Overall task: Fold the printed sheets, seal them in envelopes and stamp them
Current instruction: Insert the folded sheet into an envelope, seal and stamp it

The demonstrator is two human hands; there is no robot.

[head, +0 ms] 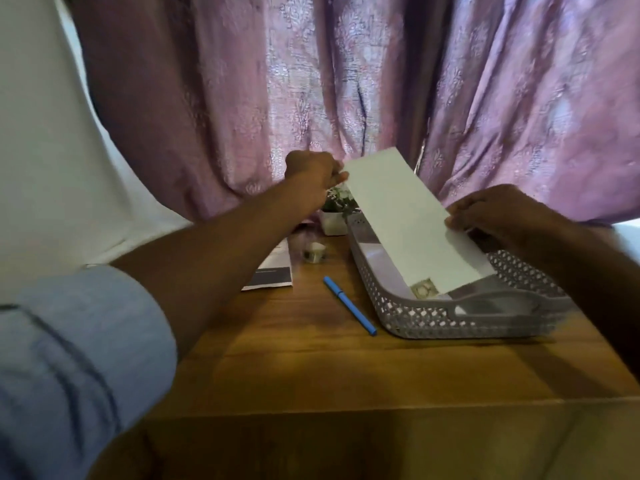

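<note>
Rolled blue sleeve (69,358) nearest lens, on left forearm. Left hand (311,174) pinches far corner of white envelope (408,220). Right hand (498,216) grips its near long edge, fingers curled. Envelope tilted above grey perforated tray (450,320) on wooden table (311,375), stamp (424,288) at lower corner. Blue pen (349,305) just left of tray. Printed sheets (273,271) further left.

envelope (412,220): 1 | stamp (425,288): 1 | pen (349,305): 1 | tray (450,320): 1 | potted plant (337,209): 1 | hands: 2
</note>
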